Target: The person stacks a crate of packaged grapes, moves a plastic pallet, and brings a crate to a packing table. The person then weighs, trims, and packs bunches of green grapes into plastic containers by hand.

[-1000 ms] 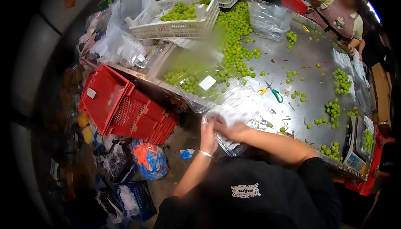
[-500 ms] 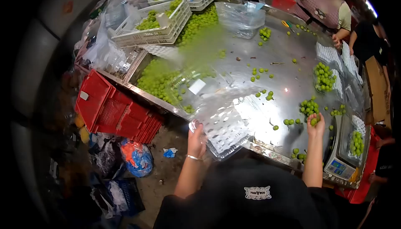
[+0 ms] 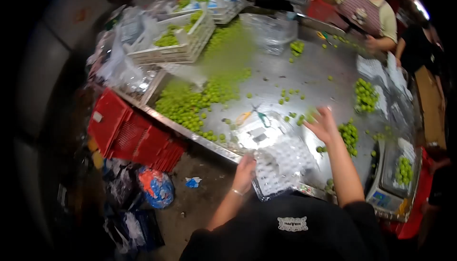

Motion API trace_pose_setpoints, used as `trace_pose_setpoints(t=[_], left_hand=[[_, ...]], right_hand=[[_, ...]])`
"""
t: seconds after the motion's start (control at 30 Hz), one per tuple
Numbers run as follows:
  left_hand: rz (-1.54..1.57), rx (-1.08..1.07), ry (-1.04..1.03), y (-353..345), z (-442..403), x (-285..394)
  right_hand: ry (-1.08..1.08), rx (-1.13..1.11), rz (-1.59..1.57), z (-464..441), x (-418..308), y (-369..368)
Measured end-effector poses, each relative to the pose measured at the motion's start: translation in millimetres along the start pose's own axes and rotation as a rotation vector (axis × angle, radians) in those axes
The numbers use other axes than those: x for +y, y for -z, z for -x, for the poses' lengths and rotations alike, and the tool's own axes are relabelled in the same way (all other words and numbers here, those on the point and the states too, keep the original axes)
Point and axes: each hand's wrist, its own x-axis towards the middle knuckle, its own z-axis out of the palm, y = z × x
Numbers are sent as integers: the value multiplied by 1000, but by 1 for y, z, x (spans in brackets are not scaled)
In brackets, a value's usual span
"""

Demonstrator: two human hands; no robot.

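Note:
My left hand grips the left edge of a clear plastic container, lined with a white padded sheet, at the table's near edge. Above the table, my right hand is raised with its fingers curled and blurred; a few green grapes show at its fingertips. To its right lies a grape bunch. Scissors with orange and green handles rest on the metal table beyond the container.
A large grape pile and white crates are at the left, above stacked red crates. A scale stands at the right. Across the table, a person in an apron stands near plastic bags.
My right hand has moved left and up, away from the bunch at the right. The container in my left hand has shifted slightly right. A dark tray now shows among the hands across the table.

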Motion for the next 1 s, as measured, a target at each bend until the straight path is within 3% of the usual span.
trace_pose_setpoints(t=[0.03, 0.1, 0.13, 0.17, 0.27, 0.33, 0.37, 0.4, 0.43, 0.47, 0.5, 0.63, 0.7, 0.77, 0.83, 0.87, 0.93, 1.0], left_hand=[[19, 0, -23, -11, 0, 7], [45, -40, -128, -18, -9, 7], [42, -28, -152, -21, -14, 7], [0, -41, -180, -29, -17, 9], [-90, -144, -161, -56, -19, 18], [-126, -146, -129, -66, -28, 14], [-189, -147, -94, -73, -26, 19], [-389, -208, -171, -73, -32, 24], [-354, -151, -115, -71, -32, 29], [-327, -118, -57, -83, -34, 24], [-312, -140, -39, -91, -34, 19], [-320, -195, 38, -124, -30, -26], [-351, -189, 55, -142, -22, -48], [-320, -213, 13, -157, -15, -58], [-248, -225, -70, -169, -10, -63], [-252, -210, -79, -180, -4, -65], [-332, -159, -219, -208, 15, -64], [-306, -100, -285, -229, 32, -63]], right_hand=[[24, -70, 169, 1, -7, -28], [379, -458, 804, 52, -40, -80], [380, -422, 799, 68, -42, -81], [646, -440, 1346, 84, -43, -79], [999, -306, 1970, 96, -21, -42], [757, -259, 2149, 97, -15, -11], [751, -242, 1819, 104, -25, 1], [856, -73, 1474, 105, -31, 24], [1079, 150, 1417, 111, -46, 48], [749, 362, 875, 139, -82, 83], [905, 467, 905, 143, -95, 120], [879, 681, 846, 181, -128, 196], [571, 339, 652, 199, -147, 214], [534, 541, 493, 195, -205, 239], [762, 542, 288, 157, -273, 294], [764, 566, 288, 126, -318, 349], [1017, 875, 394, 94, -374, 385], [1224, 1184, 919, 134, -372, 309]])
